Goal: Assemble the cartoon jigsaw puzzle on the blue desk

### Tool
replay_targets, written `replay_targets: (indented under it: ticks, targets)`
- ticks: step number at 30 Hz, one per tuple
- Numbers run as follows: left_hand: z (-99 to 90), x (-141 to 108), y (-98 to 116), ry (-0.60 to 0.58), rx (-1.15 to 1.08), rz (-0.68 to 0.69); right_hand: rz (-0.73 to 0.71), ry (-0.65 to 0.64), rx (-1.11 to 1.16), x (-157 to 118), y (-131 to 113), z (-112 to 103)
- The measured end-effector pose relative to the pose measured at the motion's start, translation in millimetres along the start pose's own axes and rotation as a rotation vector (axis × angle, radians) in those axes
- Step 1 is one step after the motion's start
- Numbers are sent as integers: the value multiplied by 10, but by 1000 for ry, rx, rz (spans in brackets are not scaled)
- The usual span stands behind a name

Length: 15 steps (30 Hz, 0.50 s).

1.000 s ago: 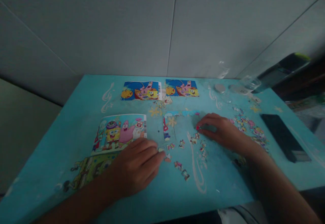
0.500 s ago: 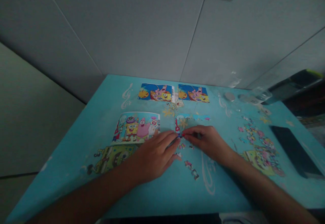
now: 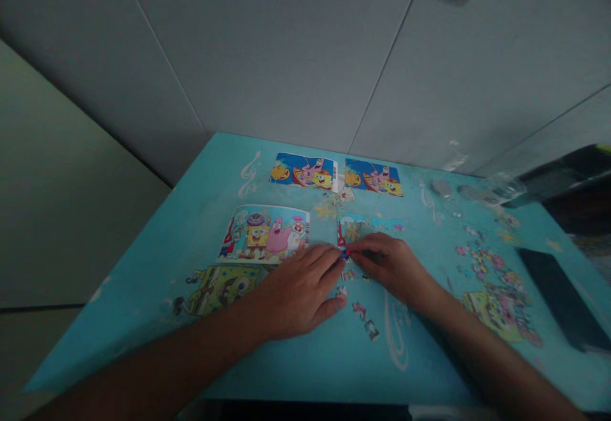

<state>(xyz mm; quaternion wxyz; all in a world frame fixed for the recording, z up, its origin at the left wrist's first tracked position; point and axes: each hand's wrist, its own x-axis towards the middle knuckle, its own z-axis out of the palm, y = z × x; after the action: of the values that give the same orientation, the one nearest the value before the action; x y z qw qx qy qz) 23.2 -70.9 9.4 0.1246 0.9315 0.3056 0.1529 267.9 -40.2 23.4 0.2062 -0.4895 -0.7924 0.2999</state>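
My right hand [image 3: 389,258] pinches a small red and blue puzzle piece [image 3: 345,255] between thumb and forefinger. It sits at the lower left end of a partly joined puzzle edge [image 3: 342,233], whose strip also runs along the top. My left hand [image 3: 305,290] lies flat, its fingertips touching the table beside that piece and its thumb apart. Loose puzzle pieces [image 3: 365,320] lie just below the hands. Left of them is the printed reference picture [image 3: 260,235] of cartoon figures, its lower right corner partly covered by my left hand.
Two blue picture cards [image 3: 305,171] [image 3: 373,177] lie at the back. A pile of loose pieces [image 3: 494,268] spreads at the right, near a dark phone-like slab [image 3: 563,297]. A clear plastic container [image 3: 499,190] is at the back right. Behind the table stands a grey wall [image 3: 286,58].
The view has tilted slightly, shifting the scene to the right. My left fingers have drawn closer together near the piece. My right hand keeps its pinch at the same spot.
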Motion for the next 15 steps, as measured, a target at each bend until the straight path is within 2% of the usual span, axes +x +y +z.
replay_targets:
  ticks: [8, 15]
  targets:
    - [12, 5, 0, -1, -10, -9, 3, -5, -6, 9, -5, 14]
    - [6, 3, -8, -12, -20, -9, 19, 9, 57, -30, -11, -68]
